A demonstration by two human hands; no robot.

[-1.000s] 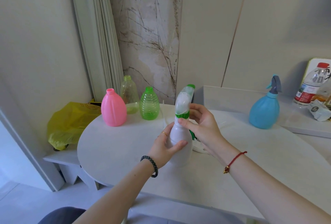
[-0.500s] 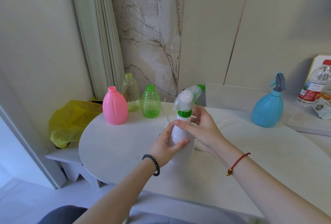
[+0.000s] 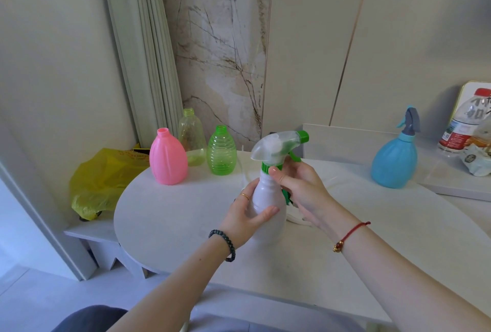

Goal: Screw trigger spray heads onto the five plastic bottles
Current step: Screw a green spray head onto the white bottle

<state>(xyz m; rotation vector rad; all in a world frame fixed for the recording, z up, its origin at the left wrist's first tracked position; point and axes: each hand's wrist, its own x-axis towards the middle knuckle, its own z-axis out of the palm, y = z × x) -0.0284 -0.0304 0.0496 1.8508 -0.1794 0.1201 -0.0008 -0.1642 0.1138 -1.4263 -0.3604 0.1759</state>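
A yellow plastic bag (image 3: 101,180) slumps at nine o'clock on a low white bench (image 3: 90,233); a labelled water bottle (image 3: 467,119) stands at three o'clock.

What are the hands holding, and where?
The left hand grips the white bottle round its body; right hand pinches the trigger spray head at its green collar.

Left hand (image 3: 243,214) grips the white bottle (image 3: 267,190); right hand (image 3: 300,185) pinches its green collar (image 3: 265,166), both forearms extended.
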